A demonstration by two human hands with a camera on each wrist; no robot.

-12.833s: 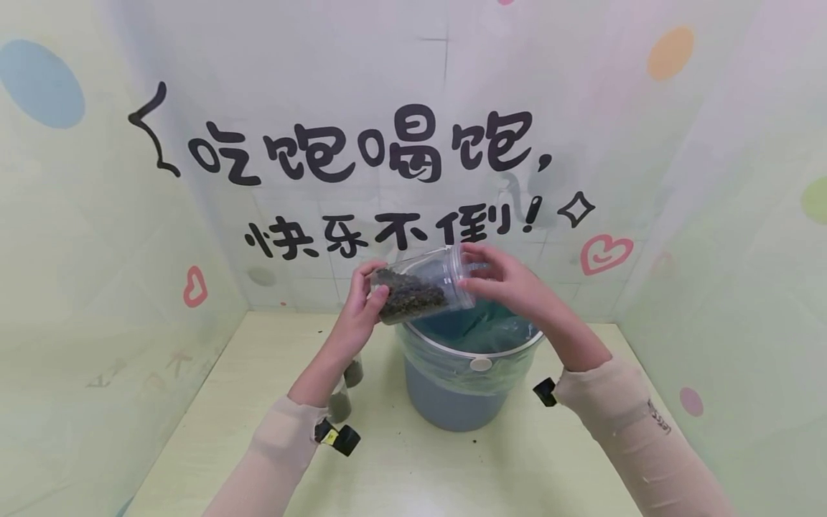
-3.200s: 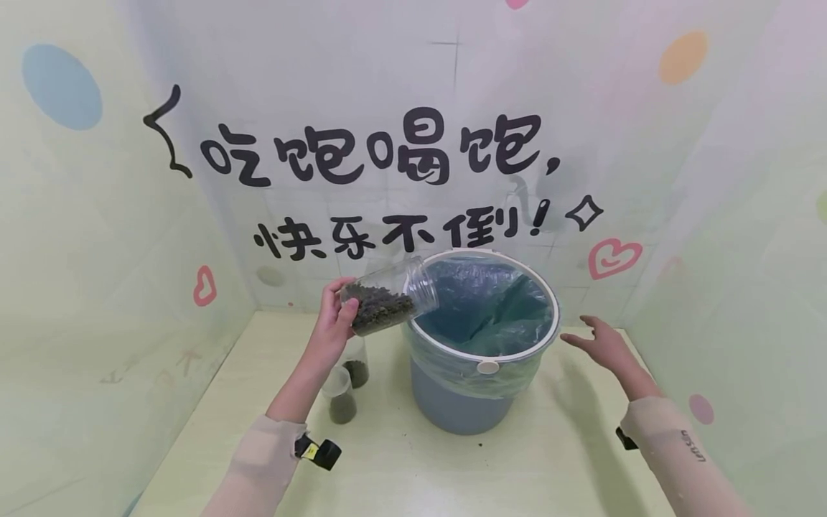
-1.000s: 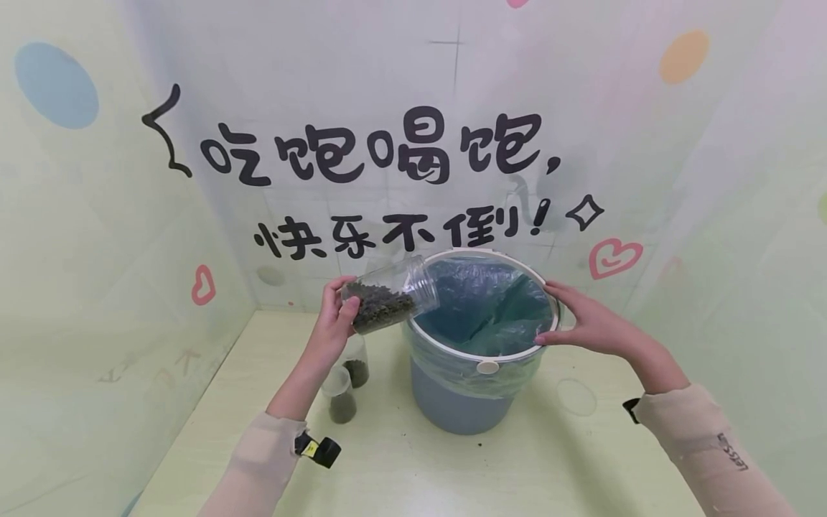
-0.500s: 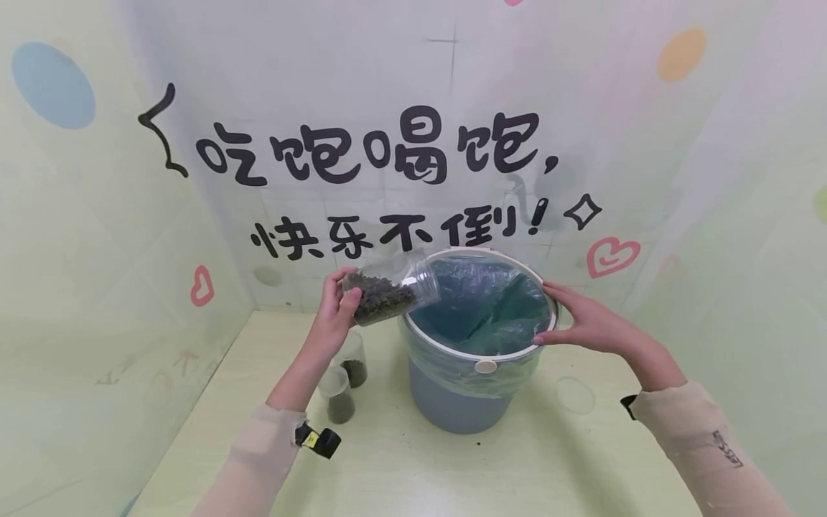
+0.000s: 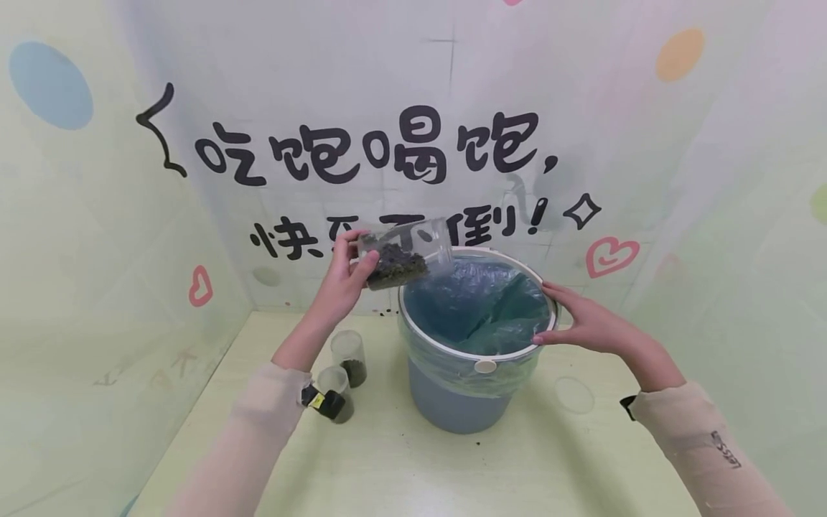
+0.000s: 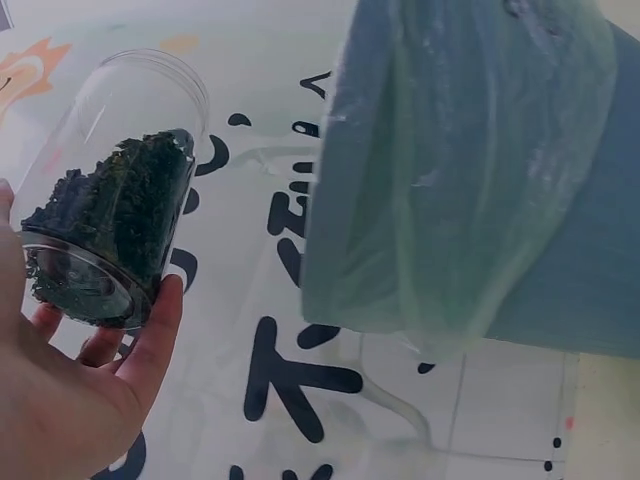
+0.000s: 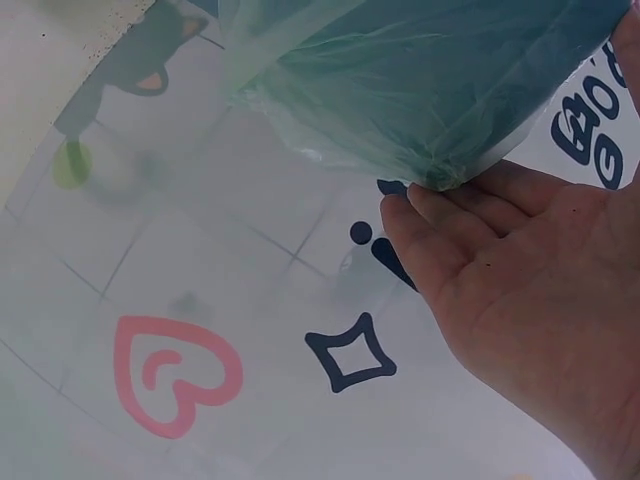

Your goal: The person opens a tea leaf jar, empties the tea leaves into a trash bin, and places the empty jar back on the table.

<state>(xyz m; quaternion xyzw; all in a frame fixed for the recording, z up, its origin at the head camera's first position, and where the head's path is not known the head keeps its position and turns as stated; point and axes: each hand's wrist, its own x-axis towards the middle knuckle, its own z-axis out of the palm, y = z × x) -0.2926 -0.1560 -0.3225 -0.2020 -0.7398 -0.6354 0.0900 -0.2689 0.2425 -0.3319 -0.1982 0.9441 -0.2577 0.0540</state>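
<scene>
My left hand [image 5: 349, 280] grips a clear jar [image 5: 402, 267] near its base, thumb on the side facing me and fingers curled round the back. The jar is in the air, nearly on its side, with its mouth end above the left part of the rim of a bucket [image 5: 452, 413]. Inside it, dark dried flakes [image 5: 395, 273] lie along the lower wall. My right hand [image 5: 591, 323] is spread, thumb and fingers apart and fairly straight, touching the right side of the bucket's rim; from the right wrist, the fingers rest against the outside of the liner [image 7: 400, 110].

The bucket itself is blue-grey and upright, with a pale rim, and the thin greenish liner folds down over its outside. Left of it on the tabletop [image 5: 413, 481], near my left forearm, two smaller clear containers [image 5: 352, 370] stand close together with dark stuff in the bottom. To the right of the bucket a faint clear ring shape [image 5: 573, 395] lies flat. A few dark specks dot the surface in front. Behind, a pale wall [image 5: 310, 57] carries large black characters and a pink heart [image 5: 612, 257].
</scene>
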